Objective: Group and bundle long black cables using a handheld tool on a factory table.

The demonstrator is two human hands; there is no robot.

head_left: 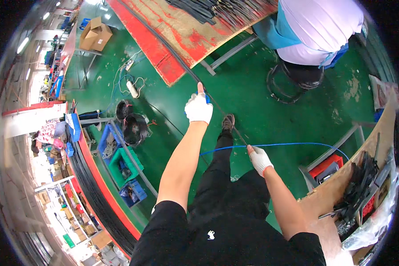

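My left hand (198,107), in a white glove, is stretched forward and closed around a long black cable (173,51) that runs from the red-edged wooden table (164,66) down toward me. My right hand (260,159), also gloved, grips the same black cable lower down, together with a thin blue wire (306,144) that arcs off to the right. The cable is taut between both hands. My black trousers and one shoe (228,122) stand on the green floor below.
A person in a white top with a blue apron (314,26) stands at the far right by black cable coils (297,80). Blue and green bins (119,159) and a long cable bundle (97,195) lie left. A wooden bench with black ties (359,181) is right.
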